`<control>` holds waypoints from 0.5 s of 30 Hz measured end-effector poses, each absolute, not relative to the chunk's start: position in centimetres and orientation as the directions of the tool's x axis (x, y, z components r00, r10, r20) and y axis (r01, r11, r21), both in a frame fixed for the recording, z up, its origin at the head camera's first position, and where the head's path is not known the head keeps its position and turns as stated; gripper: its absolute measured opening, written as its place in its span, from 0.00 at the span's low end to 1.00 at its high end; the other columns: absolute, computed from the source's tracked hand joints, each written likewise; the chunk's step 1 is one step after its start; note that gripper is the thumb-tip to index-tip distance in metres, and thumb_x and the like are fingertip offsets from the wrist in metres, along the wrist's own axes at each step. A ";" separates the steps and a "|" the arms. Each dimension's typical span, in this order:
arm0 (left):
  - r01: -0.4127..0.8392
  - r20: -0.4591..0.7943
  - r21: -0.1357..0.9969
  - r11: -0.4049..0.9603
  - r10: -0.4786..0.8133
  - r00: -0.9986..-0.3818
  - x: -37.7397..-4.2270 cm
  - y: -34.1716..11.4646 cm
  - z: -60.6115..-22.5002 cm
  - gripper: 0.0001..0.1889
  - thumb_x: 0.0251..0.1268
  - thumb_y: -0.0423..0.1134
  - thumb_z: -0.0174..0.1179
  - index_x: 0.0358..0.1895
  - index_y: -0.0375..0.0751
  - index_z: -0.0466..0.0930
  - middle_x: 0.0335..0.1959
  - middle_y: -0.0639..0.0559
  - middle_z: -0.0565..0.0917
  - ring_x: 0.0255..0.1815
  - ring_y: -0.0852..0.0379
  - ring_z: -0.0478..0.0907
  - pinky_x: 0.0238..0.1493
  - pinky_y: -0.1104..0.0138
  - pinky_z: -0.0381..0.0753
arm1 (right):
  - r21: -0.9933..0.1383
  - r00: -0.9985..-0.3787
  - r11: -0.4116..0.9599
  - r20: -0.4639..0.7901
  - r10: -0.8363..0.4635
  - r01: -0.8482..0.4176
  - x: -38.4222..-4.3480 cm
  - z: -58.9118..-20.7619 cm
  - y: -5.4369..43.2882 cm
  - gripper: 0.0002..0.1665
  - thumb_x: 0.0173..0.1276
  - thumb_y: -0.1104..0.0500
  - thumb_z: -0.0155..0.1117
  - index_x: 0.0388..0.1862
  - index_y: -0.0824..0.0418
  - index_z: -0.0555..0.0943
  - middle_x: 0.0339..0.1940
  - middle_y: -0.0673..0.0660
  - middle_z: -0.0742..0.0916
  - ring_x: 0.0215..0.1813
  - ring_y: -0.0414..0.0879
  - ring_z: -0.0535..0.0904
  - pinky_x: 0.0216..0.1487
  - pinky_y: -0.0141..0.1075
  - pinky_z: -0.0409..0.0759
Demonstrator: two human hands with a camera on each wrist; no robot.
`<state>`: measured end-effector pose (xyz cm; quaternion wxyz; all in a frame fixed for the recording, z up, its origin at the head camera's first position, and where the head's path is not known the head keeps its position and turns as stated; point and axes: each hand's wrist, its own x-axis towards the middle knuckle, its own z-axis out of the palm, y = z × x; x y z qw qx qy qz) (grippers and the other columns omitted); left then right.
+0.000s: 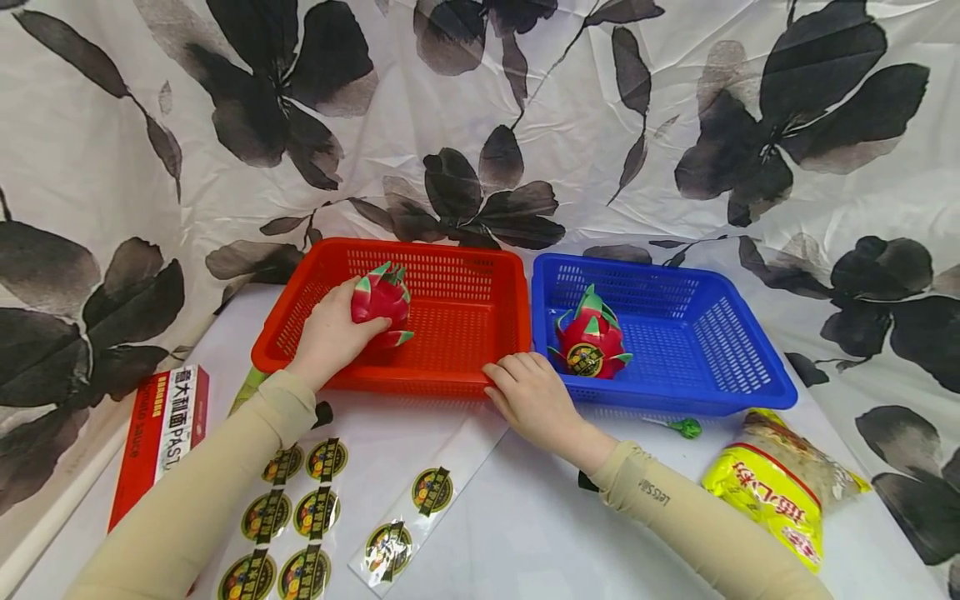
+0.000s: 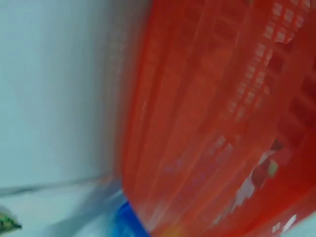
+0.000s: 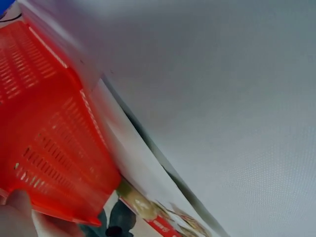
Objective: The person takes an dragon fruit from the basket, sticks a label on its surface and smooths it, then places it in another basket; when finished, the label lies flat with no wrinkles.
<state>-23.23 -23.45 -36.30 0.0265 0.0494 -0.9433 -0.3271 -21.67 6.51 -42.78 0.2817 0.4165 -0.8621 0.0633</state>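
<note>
My left hand [image 1: 333, 329] reaches over the red basket [image 1: 450, 383] and grips a dragon fruit [image 1: 381, 293], pink-red with green scale tips. Below the thumb shows another red part with a green tip; I cannot tell whether it belongs to the same fruit. At the red basket's front right corner my right hand [image 1: 536, 404] holds the rim, fingers over the edge and thumb in front. Beside it, a second dragon fruit [image 1: 592, 325] with a round black-and-gold sticker [image 1: 585, 360] sits in the left part of the blue basket [image 1: 675, 400]. The left wrist view is blurred.
Sheets of round stickers [image 1: 291, 517] and a clear strip [image 1: 431, 492] with stickers lie in front. A red pasta box [image 1: 161, 425] stands at left. At right are a green lollipop [image 1: 686, 428] and a yellow food bag [image 1: 772, 492]. Floral cloth [image 1: 480, 100] hangs behind.
</note>
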 end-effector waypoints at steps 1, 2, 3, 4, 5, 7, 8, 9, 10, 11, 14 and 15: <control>-0.061 0.030 0.626 0.778 -0.103 -0.994 -23.1 -23.1 -36.2 0.45 0.73 0.45 0.65 0.83 0.30 0.52 0.77 0.26 0.66 0.75 0.27 0.67 0.74 0.35 0.73 | 0.130 -0.494 0.642 0.531 -0.689 -0.756 -21.7 -42.7 6.6 0.16 0.71 0.54 0.74 0.54 0.59 0.87 0.44 0.54 0.89 0.49 0.51 0.84 0.57 0.43 0.81; -0.047 0.044 0.632 0.773 -0.097 -0.994 -22.9 -22.6 -36.1 0.45 0.73 0.46 0.65 0.83 0.30 0.53 0.78 0.27 0.66 0.75 0.27 0.68 0.74 0.35 0.74 | 0.134 -0.492 0.637 0.523 -0.696 -0.759 -21.7 -42.7 6.7 0.17 0.70 0.54 0.75 0.54 0.59 0.87 0.44 0.54 0.89 0.49 0.51 0.84 0.58 0.43 0.81; -0.037 0.055 0.639 0.769 -0.093 -0.994 -22.7 -22.2 -36.0 0.45 0.72 0.46 0.65 0.83 0.31 0.53 0.78 0.28 0.67 0.75 0.28 0.68 0.74 0.35 0.74 | 0.135 -0.492 0.632 0.514 -0.703 -0.763 -21.8 -42.6 6.8 0.18 0.70 0.53 0.75 0.55 0.59 0.86 0.44 0.54 0.89 0.50 0.51 0.84 0.59 0.44 0.81; -0.025 0.064 0.644 0.764 -0.086 -0.994 -22.6 -21.8 -36.0 0.45 0.72 0.46 0.66 0.83 0.32 0.53 0.78 0.28 0.67 0.75 0.28 0.68 0.73 0.35 0.74 | 0.135 -0.492 0.628 0.504 -0.709 -0.767 -21.8 -42.5 6.9 0.18 0.70 0.53 0.75 0.55 0.59 0.86 0.44 0.54 0.89 0.50 0.51 0.84 0.60 0.44 0.82; -0.014 0.072 0.653 0.757 -0.080 -0.994 -22.4 -21.3 -35.9 0.45 0.72 0.46 0.66 0.83 0.33 0.54 0.78 0.29 0.67 0.75 0.28 0.68 0.72 0.35 0.75 | 0.131 -0.494 0.623 0.494 -0.715 -0.771 -21.8 -42.4 7.0 0.19 0.71 0.52 0.75 0.56 0.59 0.86 0.44 0.54 0.89 0.51 0.51 0.84 0.60 0.45 0.81; 0.013 0.091 0.664 0.747 -0.063 -0.994 -22.0 -20.6 -35.8 0.44 0.71 0.46 0.67 0.83 0.34 0.55 0.78 0.31 0.67 0.75 0.29 0.68 0.71 0.35 0.76 | 0.120 -0.497 0.613 0.476 -0.726 -0.781 -21.8 -42.3 7.1 0.21 0.71 0.52 0.74 0.58 0.59 0.86 0.45 0.55 0.89 0.51 0.51 0.84 0.62 0.46 0.82; 0.026 0.100 0.668 0.743 -0.055 -0.993 -21.9 -20.2 -35.7 0.44 0.71 0.46 0.67 0.83 0.34 0.55 0.78 0.31 0.67 0.75 0.29 0.68 0.71 0.36 0.77 | 0.110 -0.498 0.608 0.468 -0.730 -0.786 -21.8 -42.3 7.2 0.22 0.71 0.52 0.74 0.59 0.59 0.86 0.45 0.55 0.89 0.52 0.51 0.84 0.63 0.46 0.82; 0.041 0.111 0.672 0.739 -0.045 -0.993 -21.8 -19.9 -35.7 0.44 0.71 0.45 0.67 0.83 0.34 0.56 0.78 0.32 0.68 0.75 0.30 0.68 0.71 0.36 0.77 | 0.100 -0.500 0.603 0.461 -0.733 -0.791 -21.8 -42.2 7.3 0.23 0.71 0.52 0.74 0.60 0.60 0.85 0.46 0.55 0.89 0.52 0.51 0.83 0.64 0.47 0.81; 0.056 0.120 0.677 0.734 -0.036 -0.992 -21.7 -19.6 -35.6 0.44 0.71 0.45 0.67 0.83 0.34 0.56 0.78 0.32 0.68 0.75 0.30 0.69 0.70 0.36 0.78 | 0.090 -0.502 0.599 0.456 -0.735 -0.796 -21.8 -42.2 7.4 0.24 0.71 0.52 0.75 0.61 0.60 0.85 0.46 0.55 0.89 0.53 0.51 0.83 0.64 0.47 0.81; 0.070 0.129 0.681 0.729 -0.026 -0.991 -21.6 -19.3 -35.6 0.43 0.71 0.45 0.67 0.82 0.35 0.56 0.78 0.32 0.68 0.75 0.30 0.69 0.70 0.36 0.78 | 0.083 -0.502 0.595 0.451 -0.738 -0.799 -21.8 -42.1 7.5 0.25 0.70 0.51 0.75 0.62 0.60 0.85 0.47 0.55 0.89 0.53 0.51 0.83 0.64 0.47 0.81; 0.115 0.163 0.690 0.715 0.001 -0.987 -21.3 -18.6 -35.7 0.42 0.71 0.45 0.67 0.81 0.34 0.58 0.77 0.32 0.70 0.74 0.30 0.71 0.70 0.37 0.79 | 0.066 -0.499 0.585 0.448 -0.742 -0.809 -21.9 -42.1 7.7 0.27 0.70 0.52 0.76 0.63 0.61 0.84 0.48 0.55 0.89 0.54 0.52 0.83 0.65 0.48 0.81; 0.127 0.171 0.694 0.709 0.009 -0.985 -21.2 -18.4 -35.8 0.42 0.71 0.44 0.67 0.81 0.34 0.58 0.76 0.32 0.70 0.73 0.30 0.71 0.70 0.37 0.79 | 0.064 -0.498 0.582 0.447 -0.743 -0.811 -21.9 -42.1 7.8 0.27 0.69 0.52 0.76 0.63 0.61 0.84 0.49 0.56 0.89 0.55 0.52 0.83 0.65 0.48 0.81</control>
